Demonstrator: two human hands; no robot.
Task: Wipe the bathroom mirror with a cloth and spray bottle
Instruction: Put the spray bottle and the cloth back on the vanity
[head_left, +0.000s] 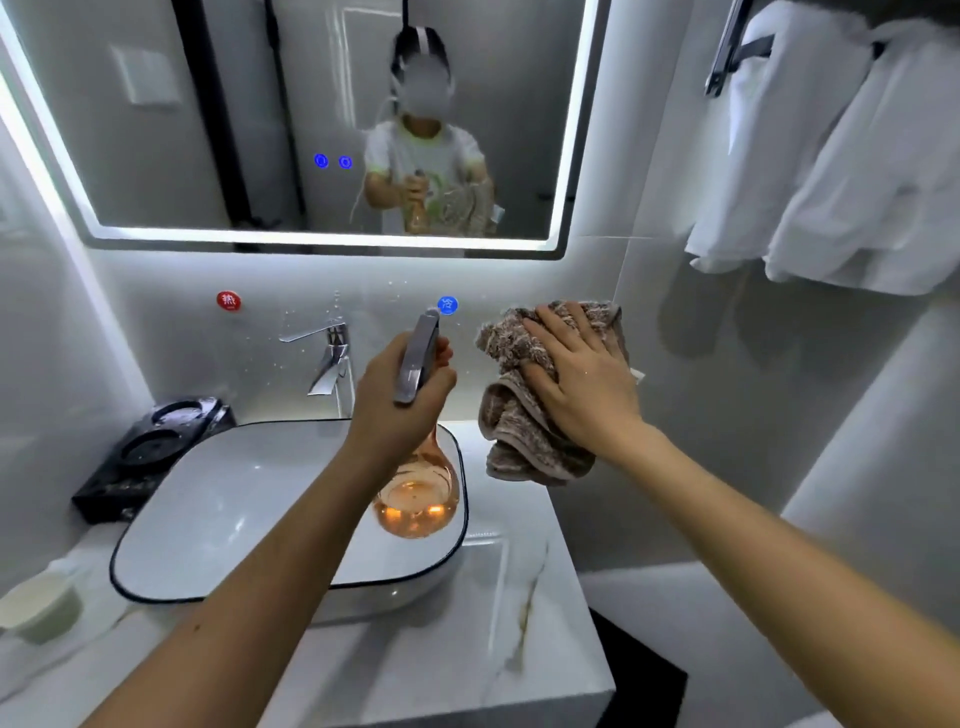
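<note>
Hovering below mirror (171, 156) edge — cloth (519, 441), bottle (418, 499)

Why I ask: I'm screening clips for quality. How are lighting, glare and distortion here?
Head view: the lit border of the mirror glares white; the wide angle bends its edges; the white towels throw a soft shadow on the wall; the spray bottle glints.

Both bare arms are extended forward. Left grip (402, 387) is curled round the spray bottle (418, 499) neck. Right grip (582, 374) is spread over the cloth (519, 441), fingers straight, thumb pinched into it.
</note>
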